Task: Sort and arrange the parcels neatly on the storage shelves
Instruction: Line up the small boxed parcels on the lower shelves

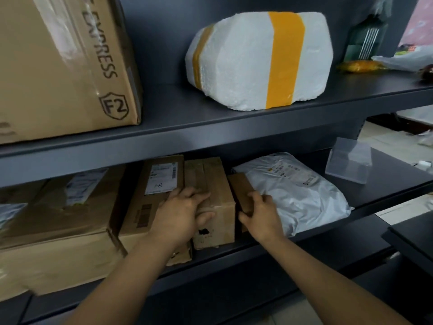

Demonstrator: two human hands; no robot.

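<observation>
On the lower shelf (386, 186), our left hand (185, 214) fingers wrap the brown box (215, 184). Our right hand (262, 212) fingers pinch the small box (241, 186) beside it. A labelled box (150, 191) on the left and a white bag (300, 191) on the right crowd them. The shelf is bare on the far right.

Lower shelf (386, 179): labelled carton (152, 184) left, taped cardboard box (220, 221) mid, small brown box (241, 186) just right of it, white poly mailer (300, 195) flat, rightmost.

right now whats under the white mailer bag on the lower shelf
Only the dark shelf shows beneath the white mailer bag. Its left edge meets a small brown box the right hand grips; anything beneath is covered.
</observation>
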